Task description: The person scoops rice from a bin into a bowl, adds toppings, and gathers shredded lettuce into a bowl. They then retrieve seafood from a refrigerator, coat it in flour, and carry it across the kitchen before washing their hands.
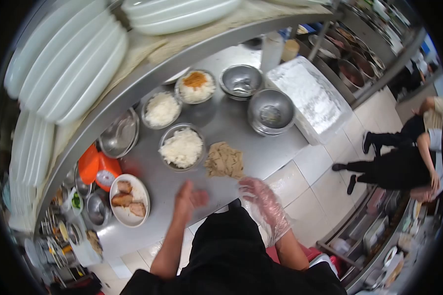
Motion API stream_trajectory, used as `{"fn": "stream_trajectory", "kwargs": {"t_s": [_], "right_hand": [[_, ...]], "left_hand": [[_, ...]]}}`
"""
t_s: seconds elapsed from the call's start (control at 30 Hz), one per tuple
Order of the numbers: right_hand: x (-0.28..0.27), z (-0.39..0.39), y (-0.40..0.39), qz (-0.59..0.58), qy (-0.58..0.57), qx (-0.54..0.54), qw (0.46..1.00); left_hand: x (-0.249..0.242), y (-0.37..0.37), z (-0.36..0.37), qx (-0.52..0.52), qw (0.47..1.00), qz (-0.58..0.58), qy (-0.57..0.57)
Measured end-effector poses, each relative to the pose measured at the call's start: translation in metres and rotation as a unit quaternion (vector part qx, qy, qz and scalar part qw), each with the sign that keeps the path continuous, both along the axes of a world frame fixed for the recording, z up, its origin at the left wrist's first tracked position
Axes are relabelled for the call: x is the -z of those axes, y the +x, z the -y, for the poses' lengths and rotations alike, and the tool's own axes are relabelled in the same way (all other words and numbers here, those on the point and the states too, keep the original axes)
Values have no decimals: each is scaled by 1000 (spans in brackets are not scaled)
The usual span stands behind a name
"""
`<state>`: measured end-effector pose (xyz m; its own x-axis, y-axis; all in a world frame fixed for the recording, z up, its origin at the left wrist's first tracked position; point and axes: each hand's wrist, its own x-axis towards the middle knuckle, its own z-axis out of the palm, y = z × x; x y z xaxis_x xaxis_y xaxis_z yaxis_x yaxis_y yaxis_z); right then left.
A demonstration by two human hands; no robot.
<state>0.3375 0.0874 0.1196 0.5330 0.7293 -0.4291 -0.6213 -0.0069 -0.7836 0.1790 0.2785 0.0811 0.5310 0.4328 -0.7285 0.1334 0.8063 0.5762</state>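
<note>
My left hand is bare and somewhat blurred, held above the front edge of the steel table. Its thumb and fingers look apart, with nothing in them. A clear plastic glove covers my right hand, whose fingers reach toward a crumpled tan cloth without visibly holding it. Beyond my hands stand a bowl of white rice, a second rice bowl and a rice bowl topped with orange-brown shreds. Left of my left hand, a white oval dish holds pieces of browned meat.
Stacked metal bowls stand beside a white-dusted tub. An orange scale sits at the left. White plates fill an overhead shelf with a metal edge. Other people stand at the right on the tiled floor.
</note>
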Motion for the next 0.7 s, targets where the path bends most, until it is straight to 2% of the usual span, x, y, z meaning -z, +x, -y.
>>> {"fn": "stream_trajectory", "kwargs": {"t_s": [0.03,0.07,0.1,0.13,0.17,0.2,0.27,0.3,0.37,0.4,0.47,0.5,0.53,0.57,0.6,0.63,0.7], "right_hand": [[-3,1,-4,-31,8,-23,999],[3,6,-11,-36,7,-3,999],[12,12,-20,-60,2,-26,998],[17,19,-27,-82,-1,-48,995],[13,26,-31,-81,2,-24,996],[5,34,-34,-99,27,1,995],[3,56,-36,-121,62,32,990],[1,72,-41,-120,61,71,988],[-5,107,-60,-152,108,179,966],[4,129,-77,-151,108,214,959],[41,179,-131,-116,308,219,918],[59,207,-168,-199,332,264,884],[75,236,-208,-280,356,301,839],[85,262,-244,-324,159,393,846],[78,268,-251,-275,81,454,844],[75,267,-254,-277,81,461,839],[59,243,-224,18,-48,533,845]], "left_hand": [[-11,9,29,51,993,-12,108],[-15,20,58,102,971,-22,214],[-11,32,69,123,969,-23,211],[-4,48,75,202,915,10,350],[2,66,80,274,832,53,480],[4,82,88,295,824,67,480],[7,114,106,267,730,115,618],[8,129,115,295,723,139,609],[10,152,137,302,667,176,658],[7,157,149,335,651,227,642],[3,156,183,371,631,285,619],[0,154,196,383,621,321,604],[-4,155,205,397,641,311,579],[-12,153,214,412,632,324,572],[-20,149,223,485,649,321,491],[-24,142,232,550,662,307,407],[-18,119,266,566,627,425,325]]}}
